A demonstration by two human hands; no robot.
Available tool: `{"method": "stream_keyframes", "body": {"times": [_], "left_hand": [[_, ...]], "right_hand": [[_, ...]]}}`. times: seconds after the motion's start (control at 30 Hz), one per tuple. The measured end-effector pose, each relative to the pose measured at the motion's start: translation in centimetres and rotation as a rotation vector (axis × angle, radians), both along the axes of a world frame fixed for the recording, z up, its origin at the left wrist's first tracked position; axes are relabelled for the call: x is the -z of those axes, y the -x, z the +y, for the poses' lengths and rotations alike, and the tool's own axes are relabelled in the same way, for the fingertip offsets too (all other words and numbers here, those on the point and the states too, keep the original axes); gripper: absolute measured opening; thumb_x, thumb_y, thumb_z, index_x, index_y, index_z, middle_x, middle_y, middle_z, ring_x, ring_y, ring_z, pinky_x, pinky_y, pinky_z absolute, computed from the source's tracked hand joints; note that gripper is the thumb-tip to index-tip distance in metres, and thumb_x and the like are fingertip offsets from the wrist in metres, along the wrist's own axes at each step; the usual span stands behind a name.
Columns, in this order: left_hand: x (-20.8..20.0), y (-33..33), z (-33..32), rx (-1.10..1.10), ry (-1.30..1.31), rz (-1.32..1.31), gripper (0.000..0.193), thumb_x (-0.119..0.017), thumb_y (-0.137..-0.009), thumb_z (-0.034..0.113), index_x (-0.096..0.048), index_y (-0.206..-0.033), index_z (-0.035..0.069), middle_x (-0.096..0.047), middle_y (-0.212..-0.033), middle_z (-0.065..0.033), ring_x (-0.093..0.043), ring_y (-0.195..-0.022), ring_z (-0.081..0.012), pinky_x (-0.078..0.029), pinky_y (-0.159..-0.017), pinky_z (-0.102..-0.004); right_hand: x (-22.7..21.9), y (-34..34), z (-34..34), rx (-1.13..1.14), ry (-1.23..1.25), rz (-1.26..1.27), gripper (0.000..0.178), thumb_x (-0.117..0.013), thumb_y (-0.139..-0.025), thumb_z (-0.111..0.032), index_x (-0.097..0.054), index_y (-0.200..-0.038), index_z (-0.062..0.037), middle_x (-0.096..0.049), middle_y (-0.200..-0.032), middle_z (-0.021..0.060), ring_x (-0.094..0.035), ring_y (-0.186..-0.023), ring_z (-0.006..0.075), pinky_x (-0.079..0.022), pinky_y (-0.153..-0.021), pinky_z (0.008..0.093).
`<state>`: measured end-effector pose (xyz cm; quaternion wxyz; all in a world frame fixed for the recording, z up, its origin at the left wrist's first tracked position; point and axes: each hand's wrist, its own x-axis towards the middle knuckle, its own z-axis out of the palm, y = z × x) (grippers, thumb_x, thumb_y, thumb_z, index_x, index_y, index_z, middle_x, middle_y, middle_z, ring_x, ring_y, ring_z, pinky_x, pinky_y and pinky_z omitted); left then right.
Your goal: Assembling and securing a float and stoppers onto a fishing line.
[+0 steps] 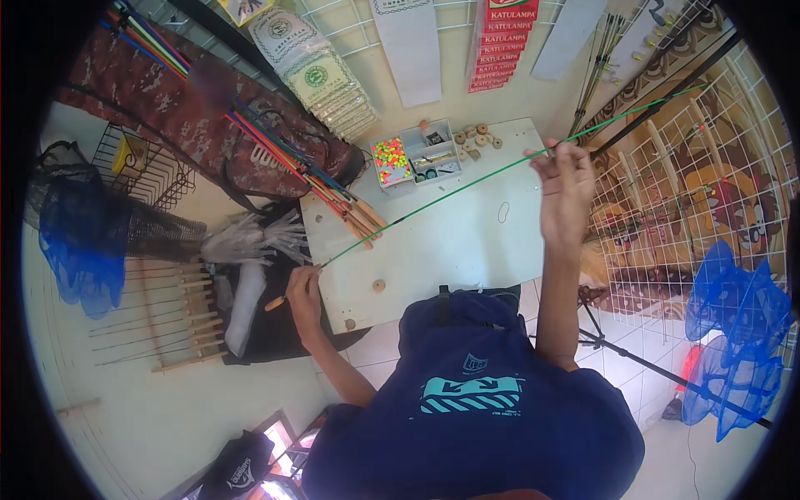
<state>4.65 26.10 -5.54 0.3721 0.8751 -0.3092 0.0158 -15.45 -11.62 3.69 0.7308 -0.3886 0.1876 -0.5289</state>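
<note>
A thin green fishing rod [467,186] slants across the white table [442,258], rising to the right. My left hand [305,292] is closed around its lower end, just beyond the table's left edge, with a short wooden handle [275,304] poking out past the fingers. On the other side, my right hand [567,187] pinches the rod farther up between thumb and fingers. From there the slim tip stretches on toward the wire rack. A dark band marks the rod's middle. Beneath it on the tabletop lies a small loop of thin line [503,212].
A compartment box [433,158] holds bright floats [392,161] and small tackle. Wooden rings [479,137] lie beside it. Colored rods with wooden handles [358,221] rest at the table's left, near a camouflage bag [200,125]. Blue nets [733,333] hang from the right-hand wire rack [667,208].
</note>
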Motion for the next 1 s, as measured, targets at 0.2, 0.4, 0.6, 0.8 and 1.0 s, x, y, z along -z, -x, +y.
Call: {"method": "stream_keyframes", "body": {"times": [0.2, 0.4, 0.6, 0.8, 1.0], "left_hand": [[1.9, -0.4, 2.3, -0.103, -0.091, 0.001, 0.016, -0.064, -0.081, -0.007, -0.064, -0.096, -0.004, -0.065, -0.093, -0.0151, -0.064, -0.087, -0.0288, -0.049, -0.078, -0.0358], [1.6, -0.5, 1.0, -0.004, -0.213, 0.128, 0.035, -0.063, -0.078, -0.011, -0.061, -0.111, 0.002, -0.062, -0.107, -0.0156, -0.060, -0.100, -0.0314, -0.047, -0.087, -0.0372], [-4.5, 1.7, -3.5, 0.046, -0.593, 0.157, 0.067, -0.067, -0.078, -0.002, -0.043, -0.140, 0.009, -0.042, -0.141, -0.0204, -0.043, -0.129, -0.0328, -0.037, -0.105, -0.0391], [-11.5, 6.7, -17.7, 0.383, 0.176, 0.172, 0.028, -0.064, -0.088, 0.009, -0.065, -0.114, 0.000, -0.070, -0.105, -0.0112, -0.065, -0.100, -0.0188, -0.046, -0.091, -0.0318], [-12.0, 9.9, -26.2, 0.572, 0.259, 0.489, 0.024, -0.067, -0.087, 0.010, -0.069, -0.110, 0.002, -0.072, -0.099, -0.0097, -0.068, -0.090, -0.0160, -0.051, -0.085, -0.0289]], "right_hand": [[2.1, -1.2, 3.0, -0.051, -0.075, 0.036, 0.018, -0.060, -0.095, -0.015, -0.050, -0.101, -0.0007, -0.063, -0.099, 0.0150, -0.068, -0.082, 0.0274, -0.052, -0.078, 0.0344], [2.2, -1.0, 3.8, -0.009, -0.068, 0.103, 0.017, -0.058, -0.096, -0.016, -0.051, -0.100, -0.0006, -0.064, -0.099, 0.0138, -0.069, -0.082, 0.0247, -0.052, -0.077, 0.0330], [2.3, -0.1, 3.7, -0.012, -0.074, 0.133, 0.018, -0.058, -0.097, -0.018, -0.051, -0.100, -0.0010, -0.065, -0.098, 0.0132, -0.070, -0.081, 0.0242, -0.052, -0.076, 0.0328], [2.7, 0.4, 4.1, -0.029, -0.087, 0.122, 0.017, -0.057, -0.097, -0.017, -0.051, -0.100, -0.0012, -0.065, -0.100, 0.0145, -0.070, -0.083, 0.0242, -0.052, -0.076, 0.0322], [2.4, 0.6, 4.1, -0.025, -0.033, 0.118, 0.013, -0.059, -0.095, -0.013, -0.054, -0.097, -0.0015, -0.067, -0.098, 0.0140, -0.064, -0.086, 0.0158, -0.048, -0.081, 0.0286]]}}
